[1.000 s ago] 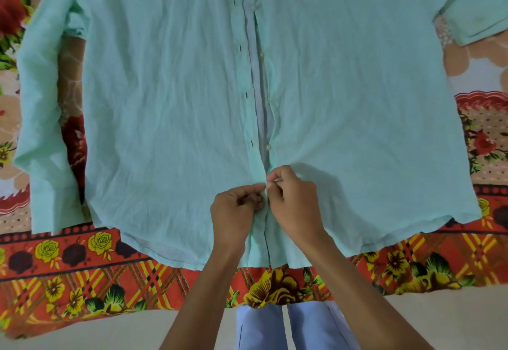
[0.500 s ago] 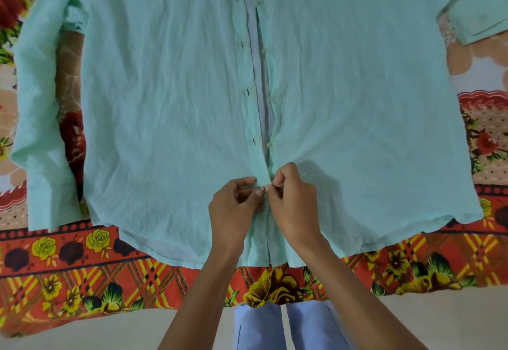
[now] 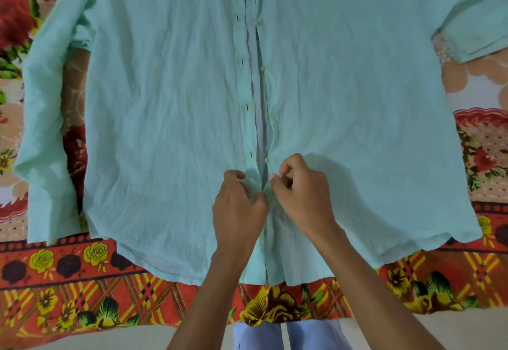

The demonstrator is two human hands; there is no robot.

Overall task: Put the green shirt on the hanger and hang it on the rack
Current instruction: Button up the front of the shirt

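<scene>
Shirt lies spread flat, front up, on the floral sheet, a layout that keeps both front edges level for work on the buttons. Left hand pinches the buttonhole edge; right hand pinches the button edge. The hands sit close together, just apart, near the hem. Judged step: working a lower button. Above the hands the front gapes unfastened. No hanger or rack is in view.
</scene>
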